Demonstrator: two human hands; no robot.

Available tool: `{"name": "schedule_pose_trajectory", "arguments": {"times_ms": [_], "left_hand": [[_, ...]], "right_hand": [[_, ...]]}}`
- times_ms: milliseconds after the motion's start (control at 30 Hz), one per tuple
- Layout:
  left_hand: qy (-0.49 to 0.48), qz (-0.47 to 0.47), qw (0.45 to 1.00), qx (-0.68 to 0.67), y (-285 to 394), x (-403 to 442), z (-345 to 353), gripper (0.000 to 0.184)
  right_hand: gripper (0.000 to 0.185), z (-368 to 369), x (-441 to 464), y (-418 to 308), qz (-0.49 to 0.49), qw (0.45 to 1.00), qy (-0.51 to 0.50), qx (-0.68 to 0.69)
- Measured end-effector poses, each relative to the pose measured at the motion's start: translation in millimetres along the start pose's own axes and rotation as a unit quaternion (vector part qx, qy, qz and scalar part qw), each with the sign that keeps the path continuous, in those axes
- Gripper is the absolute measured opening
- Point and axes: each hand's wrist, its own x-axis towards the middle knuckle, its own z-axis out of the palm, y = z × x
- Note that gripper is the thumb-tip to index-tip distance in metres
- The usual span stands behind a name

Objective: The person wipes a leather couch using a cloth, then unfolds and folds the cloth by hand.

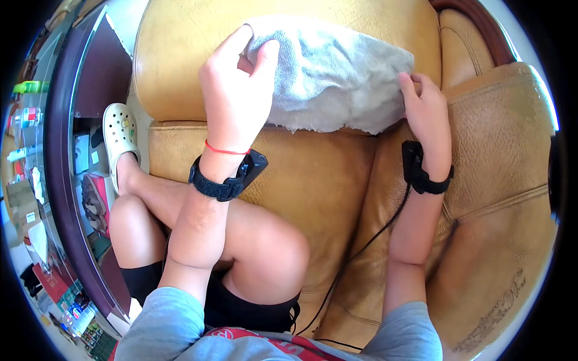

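A wrinkled light grey cloth (pixel 337 72) with a frayed lower edge is spread between my two hands, over the tan leather sofa (pixel 289 162). My left hand (pixel 238 81) pinches its upper left corner between thumb and fingers. At the cloth's right edge, my right hand (pixel 424 105) grips the other end with its fingertips. Some of the cloth hangs in folds near the left hand. Each wrist wears a black strap with a small device, and a red string circles the left wrist.
A dark-framed glass-topped table (pixel 66 180) on the left carries bottles, boxes and papers. Shoes (pixel 94 201) sit on its lower shelf. My crossed legs and a cream clog (pixel 120 138) are beside it. A black cable (pixel 355 256) runs from the right wrist across the sofa.
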Motion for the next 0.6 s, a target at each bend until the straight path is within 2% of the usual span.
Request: {"name": "schedule_pose_trajectory", "arguments": {"times_ms": [100,200,300,400,500,600], "left_hand": [[0.048,0.047,0.998,0.015,-3,-2,5,0.021],[0.153,0.202,0.958,0.131,-11,6,2,0.023],[0.097,0.05,0.992,-0.069,-3,1,0,0.025],[0.109,0.006,0.973,-0.205,-7,5,1,0.024],[0.129,0.021,0.955,-0.267,-13,10,-7,0.023],[0.142,0.042,0.953,-0.264,-15,10,-7,0.022]], "right_hand": [[0.044,0,5,8,0.022,0.995,-0.052,0.079],[0.037,-4,7,8,0.028,0.978,-0.123,0.166],[0.027,-11,6,0,0.015,0.943,-0.171,0.284],[0.02,-20,0,-17,0.007,0.902,-0.164,0.399],[0.017,-19,0,-13,0.0,0.876,-0.161,0.454],[0.012,-20,1,-9,0.013,0.842,-0.166,0.514]]}}
